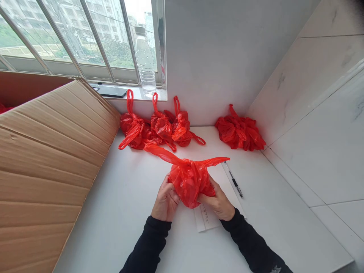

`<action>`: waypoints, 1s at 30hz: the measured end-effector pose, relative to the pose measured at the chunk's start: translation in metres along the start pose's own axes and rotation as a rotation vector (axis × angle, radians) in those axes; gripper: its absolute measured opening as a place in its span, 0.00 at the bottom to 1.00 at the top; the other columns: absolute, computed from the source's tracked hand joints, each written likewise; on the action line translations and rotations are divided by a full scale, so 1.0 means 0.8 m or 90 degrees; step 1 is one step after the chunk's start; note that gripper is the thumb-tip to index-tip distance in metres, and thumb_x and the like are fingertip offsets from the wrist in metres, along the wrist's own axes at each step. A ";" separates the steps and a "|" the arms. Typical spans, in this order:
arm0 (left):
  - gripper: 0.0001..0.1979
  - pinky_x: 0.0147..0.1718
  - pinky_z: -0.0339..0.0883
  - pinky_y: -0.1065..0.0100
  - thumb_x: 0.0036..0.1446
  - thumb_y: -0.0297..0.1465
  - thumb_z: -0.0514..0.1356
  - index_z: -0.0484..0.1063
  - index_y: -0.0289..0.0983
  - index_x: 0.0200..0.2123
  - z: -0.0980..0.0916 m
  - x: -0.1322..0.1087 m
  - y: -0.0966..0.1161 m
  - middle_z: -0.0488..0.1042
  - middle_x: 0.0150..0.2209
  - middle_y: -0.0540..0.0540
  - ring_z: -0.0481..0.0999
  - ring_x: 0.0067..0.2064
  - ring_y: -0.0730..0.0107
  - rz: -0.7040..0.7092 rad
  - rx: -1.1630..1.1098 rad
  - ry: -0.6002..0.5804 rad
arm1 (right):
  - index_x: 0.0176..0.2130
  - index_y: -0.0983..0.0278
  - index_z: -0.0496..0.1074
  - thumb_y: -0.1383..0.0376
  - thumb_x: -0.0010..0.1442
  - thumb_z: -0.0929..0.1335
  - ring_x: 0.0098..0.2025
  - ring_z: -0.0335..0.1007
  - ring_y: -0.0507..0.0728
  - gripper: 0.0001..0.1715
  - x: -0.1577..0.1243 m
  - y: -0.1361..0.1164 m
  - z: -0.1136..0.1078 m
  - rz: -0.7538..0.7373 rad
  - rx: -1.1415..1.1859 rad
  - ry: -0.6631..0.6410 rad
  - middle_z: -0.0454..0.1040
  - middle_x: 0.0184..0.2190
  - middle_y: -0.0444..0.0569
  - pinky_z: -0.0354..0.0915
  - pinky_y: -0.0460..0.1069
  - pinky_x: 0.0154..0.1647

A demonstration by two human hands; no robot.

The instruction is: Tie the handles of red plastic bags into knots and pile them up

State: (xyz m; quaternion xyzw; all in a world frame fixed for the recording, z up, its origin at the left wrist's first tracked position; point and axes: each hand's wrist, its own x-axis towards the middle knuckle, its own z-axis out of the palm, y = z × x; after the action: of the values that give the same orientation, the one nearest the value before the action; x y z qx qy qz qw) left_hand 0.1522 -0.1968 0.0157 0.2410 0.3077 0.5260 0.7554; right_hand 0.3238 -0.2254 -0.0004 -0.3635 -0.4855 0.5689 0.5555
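Observation:
Between my two hands is a red plastic bag (191,182), tied at the top, with its two handles spread out to left and right. What is inside it cannot be made out. My left hand (167,197) grips its left side with curled fingers. On the right side my right hand (217,201) holds it, thumb in front and the other fingers mostly hidden behind. Beneath the bag and my right hand lies a sheet of paper (209,220) with a column of handwritten marks. A black pen (234,181) rests on the paper's right side.
Several tied red bags (162,127) stand along the wall below the window sill. A heap of red bags (240,131) lies in the right corner. At left is a large open cardboard box (54,163). A water bottle (145,60) and a phone (109,91) are on the sill.

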 end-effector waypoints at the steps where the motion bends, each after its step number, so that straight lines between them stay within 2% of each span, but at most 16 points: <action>1: 0.22 0.32 0.76 0.69 0.49 0.24 0.62 0.70 0.38 0.50 0.000 0.000 0.000 0.78 0.41 0.46 0.76 0.30 0.71 0.001 0.002 0.000 | 0.51 0.58 0.72 0.65 0.52 0.76 0.41 0.68 0.58 0.28 0.000 0.000 0.000 0.000 -0.003 0.001 0.73 0.41 0.45 0.67 0.53 0.48; 6: 0.21 0.32 0.76 0.68 0.48 0.23 0.62 0.70 0.38 0.48 -0.004 0.003 -0.004 0.78 0.41 0.46 0.76 0.29 0.72 0.006 0.002 -0.005 | 0.50 0.58 0.72 0.66 0.52 0.76 0.41 0.68 0.58 0.26 0.000 -0.001 0.000 0.008 -0.005 0.007 0.73 0.40 0.45 0.66 0.53 0.49; 9: 0.21 0.34 0.76 0.68 0.48 0.23 0.64 0.70 0.38 0.48 -0.005 0.004 -0.006 0.78 0.45 0.45 0.78 0.34 0.69 0.012 0.012 -0.013 | 0.49 0.59 0.72 0.67 0.51 0.76 0.41 0.68 0.58 0.25 0.000 0.001 -0.001 0.002 -0.009 0.018 0.74 0.41 0.45 0.66 0.52 0.48; 15: 0.30 0.40 0.77 0.67 0.45 0.19 0.68 0.70 0.40 0.53 -0.003 0.004 -0.009 0.77 0.49 0.43 0.79 0.46 0.59 0.041 0.035 -0.030 | 0.49 0.58 0.73 0.66 0.53 0.76 0.43 0.69 0.58 0.23 0.001 0.002 -0.001 -0.007 -0.007 0.031 0.76 0.42 0.45 0.66 0.52 0.50; 19: 0.30 0.41 0.77 0.66 0.46 0.21 0.69 0.69 0.40 0.53 0.000 0.003 -0.008 0.77 0.49 0.42 0.79 0.47 0.57 0.046 0.044 -0.026 | 0.50 0.59 0.73 0.64 0.56 0.75 0.41 0.69 0.57 0.21 0.001 0.002 -0.002 -0.003 -0.016 0.027 0.75 0.41 0.45 0.66 0.52 0.48; 30: 0.32 0.42 0.78 0.65 0.46 0.26 0.72 0.68 0.42 0.55 0.007 -0.002 -0.005 0.75 0.50 0.44 0.79 0.48 0.58 0.046 0.074 -0.008 | 0.53 0.58 0.71 0.63 0.57 0.75 0.41 0.69 0.57 0.24 -0.001 0.004 -0.005 0.005 -0.011 0.001 0.74 0.43 0.46 0.67 0.53 0.49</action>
State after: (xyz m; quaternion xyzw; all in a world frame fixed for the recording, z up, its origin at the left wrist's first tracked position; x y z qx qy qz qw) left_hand 0.1583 -0.1998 0.0169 0.2984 0.3240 0.5324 0.7228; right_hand 0.3272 -0.2254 -0.0046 -0.3705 -0.4885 0.5666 0.5505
